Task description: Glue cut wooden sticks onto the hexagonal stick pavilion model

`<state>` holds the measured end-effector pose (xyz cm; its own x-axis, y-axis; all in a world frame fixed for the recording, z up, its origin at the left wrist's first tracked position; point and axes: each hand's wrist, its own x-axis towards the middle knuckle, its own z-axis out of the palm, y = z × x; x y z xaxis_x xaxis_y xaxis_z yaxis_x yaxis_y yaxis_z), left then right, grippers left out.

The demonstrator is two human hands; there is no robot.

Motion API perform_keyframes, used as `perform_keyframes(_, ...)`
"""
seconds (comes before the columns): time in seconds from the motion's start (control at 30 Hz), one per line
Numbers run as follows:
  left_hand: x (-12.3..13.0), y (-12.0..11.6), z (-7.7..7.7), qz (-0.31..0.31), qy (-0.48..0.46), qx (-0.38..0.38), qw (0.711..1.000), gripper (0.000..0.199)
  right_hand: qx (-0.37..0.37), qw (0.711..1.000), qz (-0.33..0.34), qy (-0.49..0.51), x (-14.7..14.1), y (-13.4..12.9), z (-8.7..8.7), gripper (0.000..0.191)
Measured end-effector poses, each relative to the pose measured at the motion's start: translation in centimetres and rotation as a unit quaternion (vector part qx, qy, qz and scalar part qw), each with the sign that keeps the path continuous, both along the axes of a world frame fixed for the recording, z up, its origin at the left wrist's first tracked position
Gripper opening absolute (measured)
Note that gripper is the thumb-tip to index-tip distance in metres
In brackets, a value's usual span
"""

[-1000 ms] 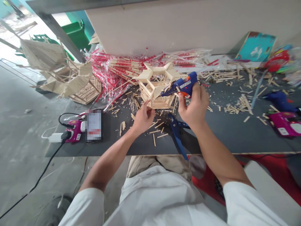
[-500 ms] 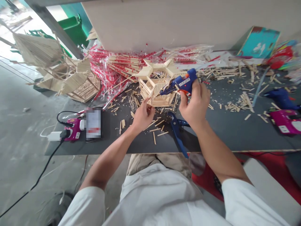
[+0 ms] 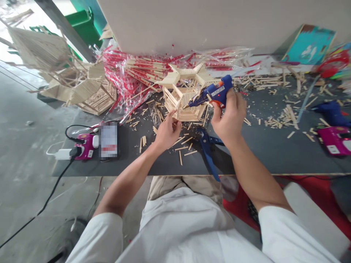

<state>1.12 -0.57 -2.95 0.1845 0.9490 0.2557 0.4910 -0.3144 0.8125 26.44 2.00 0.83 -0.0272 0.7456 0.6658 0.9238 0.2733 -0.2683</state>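
Observation:
My right hand (image 3: pixel 229 118) is wrapped round a blue glue gun (image 3: pixel 216 94), whose tip points left at the near side of a small stick structure (image 3: pixel 192 113). A star-shaped top of pale sticks crowns this structure. My left hand (image 3: pixel 168 132) has its fingers pinched at the structure's lower left edge, by an upright stick; the contact is too small to tell whether it holds a separate piece. Blue-handled cutters (image 3: pixel 207 153) lie just below, between my two hands. Short cut sticks (image 3: pixel 180 157) are scattered beside my left hand.
A larger stick model (image 3: pixel 82 87) stands at the left. Red-and-clear wrapped sticks (image 3: pixel 142 71) line the wall. A phone (image 3: pixel 109 140) and purple power strip (image 3: pixel 88 147) lie left; another strip (image 3: pixel 333 140) and blue glue gun (image 3: pixel 330 112) lie right. Cut sticks (image 3: pixel 285 117) litter the dark table.
The view has shifted slightly. Both hands stay at the structure, with the glue gun still in my right hand and its tip near the same spot.

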Motion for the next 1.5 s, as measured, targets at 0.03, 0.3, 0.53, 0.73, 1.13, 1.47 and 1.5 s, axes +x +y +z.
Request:
perform_keyframes(0.03, 0.0, 0.0, 0.0, 0.0, 0.001, 0.001, 1.0, 0.055, -0.001, 1.0, 0.004, 0.001, 0.1, 0.1, 0.0, 0.062)
perform_keyframes(0.3, -0.1, 0.2, -0.3, -0.01, -0.008, 0.004, 1.0, 0.055, 0.01, 1.0, 0.011, -0.001, 0.2, 0.4, -0.3, 0.062)
perform_keyframes(0.53, -0.2, 0.1, -0.6, -0.012, -0.016, 0.002, 1.0, 0.056, 0.018, 1.0, 0.01, 0.007, 0.3, 0.8, -0.6, 0.061)
perform_keyframes(0.73, -0.1, 0.1, -0.4, -0.023, -0.009, 0.003, 1.0, 0.055, 0.031, 0.999, 0.003, 0.007, 0.0, 1.1, -0.5, 0.062)
perform_keyframes(1.13, 0.0, 0.0, -0.3, -0.028, -0.012, 0.007, 1.0, 0.057, 0.021, 1.0, 0.021, 0.01, 0.4, 1.7, -0.7, 0.062)
perform_keyframes(1.47, 0.0, -0.1, -0.1, -0.027, -0.006, 0.019, 0.999, 0.056, 0.02, 1.0, 0.021, 0.01, 0.1, 1.7, -0.1, 0.063)
perform_keyframes(1.5, 0.0, -0.1, -0.1, -0.027, -0.007, 0.019, 0.999, 0.056, 0.016, 1.0, 0.02, 0.01, 0.1, 1.6, 0.0, 0.063)
